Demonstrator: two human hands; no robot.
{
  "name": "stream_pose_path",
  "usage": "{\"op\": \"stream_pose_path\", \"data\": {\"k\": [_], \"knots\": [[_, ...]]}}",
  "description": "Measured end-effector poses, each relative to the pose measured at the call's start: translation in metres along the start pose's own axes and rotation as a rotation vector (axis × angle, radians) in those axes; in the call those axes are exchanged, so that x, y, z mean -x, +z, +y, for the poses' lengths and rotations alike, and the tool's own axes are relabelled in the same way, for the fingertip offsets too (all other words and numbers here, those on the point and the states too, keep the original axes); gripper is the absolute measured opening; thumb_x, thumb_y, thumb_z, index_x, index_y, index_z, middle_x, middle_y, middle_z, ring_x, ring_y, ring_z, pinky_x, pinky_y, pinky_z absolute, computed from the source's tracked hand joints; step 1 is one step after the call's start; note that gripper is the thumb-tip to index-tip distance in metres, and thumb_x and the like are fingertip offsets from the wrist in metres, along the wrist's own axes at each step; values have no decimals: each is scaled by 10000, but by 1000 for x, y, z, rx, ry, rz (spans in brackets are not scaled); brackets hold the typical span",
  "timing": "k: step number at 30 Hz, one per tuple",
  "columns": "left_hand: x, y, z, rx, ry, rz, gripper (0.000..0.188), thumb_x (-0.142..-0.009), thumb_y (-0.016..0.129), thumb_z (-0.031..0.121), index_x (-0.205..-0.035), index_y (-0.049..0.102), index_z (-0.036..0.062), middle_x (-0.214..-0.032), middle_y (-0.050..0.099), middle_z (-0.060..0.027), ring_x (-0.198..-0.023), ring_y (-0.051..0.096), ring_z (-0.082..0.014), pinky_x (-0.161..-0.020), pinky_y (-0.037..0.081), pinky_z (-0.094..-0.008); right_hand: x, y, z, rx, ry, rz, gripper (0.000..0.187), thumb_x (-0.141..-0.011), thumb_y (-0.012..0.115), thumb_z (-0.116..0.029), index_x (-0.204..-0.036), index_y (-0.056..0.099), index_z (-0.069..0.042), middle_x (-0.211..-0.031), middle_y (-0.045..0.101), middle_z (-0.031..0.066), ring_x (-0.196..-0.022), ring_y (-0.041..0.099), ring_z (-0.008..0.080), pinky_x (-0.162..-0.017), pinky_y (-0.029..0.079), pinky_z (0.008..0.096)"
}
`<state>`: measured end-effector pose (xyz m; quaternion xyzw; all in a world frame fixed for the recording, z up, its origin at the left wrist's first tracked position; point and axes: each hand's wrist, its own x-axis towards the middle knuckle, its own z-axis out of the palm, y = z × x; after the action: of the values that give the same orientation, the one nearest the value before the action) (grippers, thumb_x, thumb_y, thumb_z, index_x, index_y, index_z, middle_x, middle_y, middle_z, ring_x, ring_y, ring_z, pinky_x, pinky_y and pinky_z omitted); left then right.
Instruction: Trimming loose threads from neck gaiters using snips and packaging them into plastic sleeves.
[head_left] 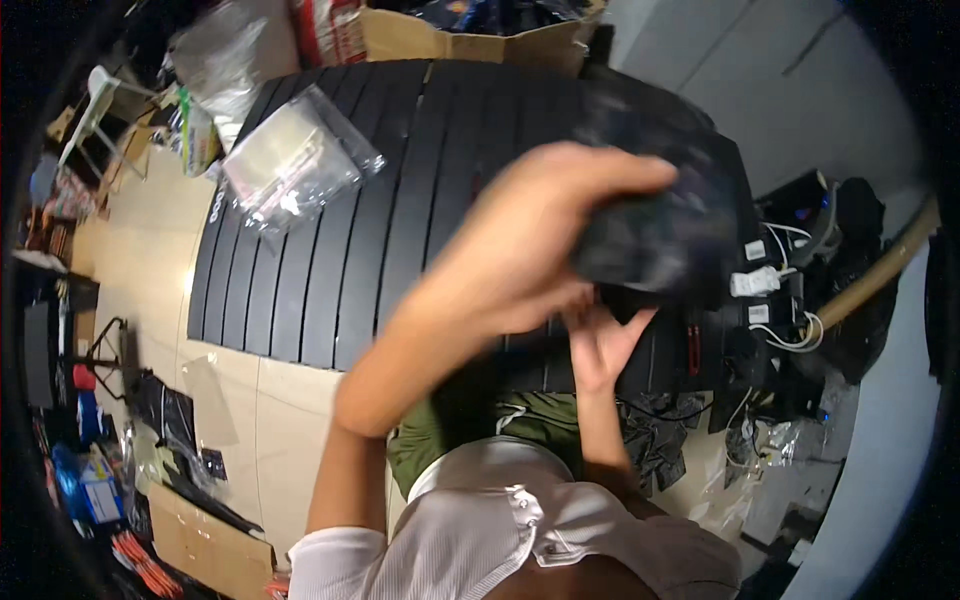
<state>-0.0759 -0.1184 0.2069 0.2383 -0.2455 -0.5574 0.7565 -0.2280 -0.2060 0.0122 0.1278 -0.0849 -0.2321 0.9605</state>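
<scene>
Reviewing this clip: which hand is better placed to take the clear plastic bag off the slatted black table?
Probably the left hand: it is raised on the side of the clear plastic bag, though wrapped over a blurred dark item. The right hand sits lower, beneath that item.

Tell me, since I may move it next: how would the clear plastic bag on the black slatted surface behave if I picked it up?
The clear plastic bag would probably be floppy, since its film looks thin and crinkled. It seems light for its size, holding what looks like flat, pale contents. Its glossy film may be slippery against the black slatted surface, so a push would likely slide it rather than tip it.
</scene>
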Motion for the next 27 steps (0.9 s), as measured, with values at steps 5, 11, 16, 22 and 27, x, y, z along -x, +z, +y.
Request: {"op": "stream_pose_path", "data": {"k": [5,11,16,22,27], "knots": [[69,-75,52,-1405,988,6,437,-771,606,195,-1105,506,-68,-1074,576,-218,-1007,567,-294,-907,429,-383,1,16,-55,98,-168,-65,567,-916,457,-317,-1347,297,17,-1404,302,168,-1305,281,279,-1091,186,409],[111,-165,46,-127,-61,680,169,-772,566,105,-901,607,3,-878,655,-112,-794,643,-209,-728,527,-373,12,38,-86,148,-274,147,454,-940,398,-236,-1316,352,14,-1372,362,157,-1274,338,285,-1077,216,438],[172,-309,15,-219,-304,836,305,-775,549,122,-1047,571,-11,-1016,623,-124,-921,602,-239,-785,505,-351,25,1,-99,361,-188,483,422,-922,442,-236,-1279,400,-16,-1308,449,130,-1207,409,294,-1039,281,436],[152,-269,21,-737,-326,768,277,-839,590,253,-976,577,13,-903,603,-35,-805,566,-140,-693,446,-253,41,11,-110,770,-466,589,412,-887,470,-93,-1290,398,-54,-1212,518,131,-1141,480,241,-948,394,403],[138,-263,2,-931,-135,966,291,-873,589,270,-966,590,-7,-846,555,27,-766,464,-72,-708,364,-206,32,29,-116,1441,-363,743,403,-851,566,-117,-1227,449,-30,-1062,566,93,-947,558,176,-730,499,350]]}}
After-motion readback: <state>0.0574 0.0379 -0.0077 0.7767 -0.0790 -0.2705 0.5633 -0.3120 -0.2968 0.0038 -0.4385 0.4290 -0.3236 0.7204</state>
